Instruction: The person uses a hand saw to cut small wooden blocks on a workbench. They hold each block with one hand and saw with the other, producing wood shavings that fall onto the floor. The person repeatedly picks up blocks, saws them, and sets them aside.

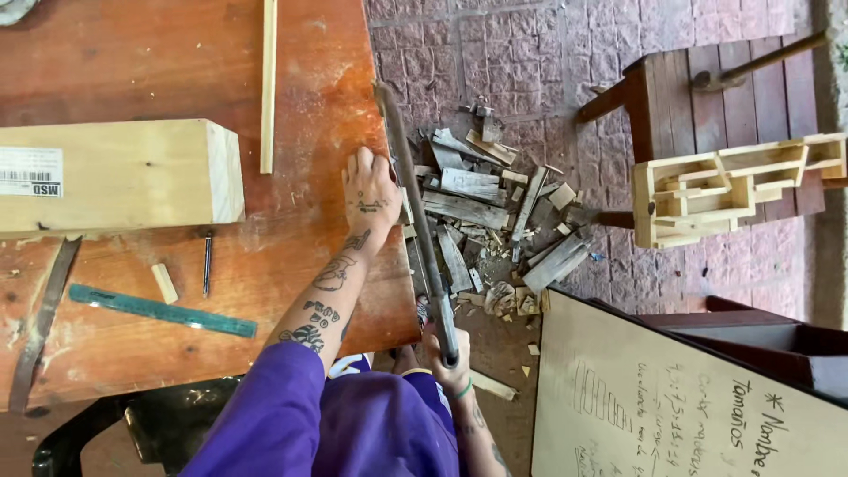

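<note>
Reddish wooden worktop fills the left, a pale timber block on it. My left hand presses flat at its edge, fingers spread, arm straight. My right hand grips the saw handle, blade along that edge, above scrap offcuts.

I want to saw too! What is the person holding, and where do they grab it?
The right hand grips a saw by its handle end. The left hand presses flat near the table edge, beside the blade; what's under it can't be told.
</note>
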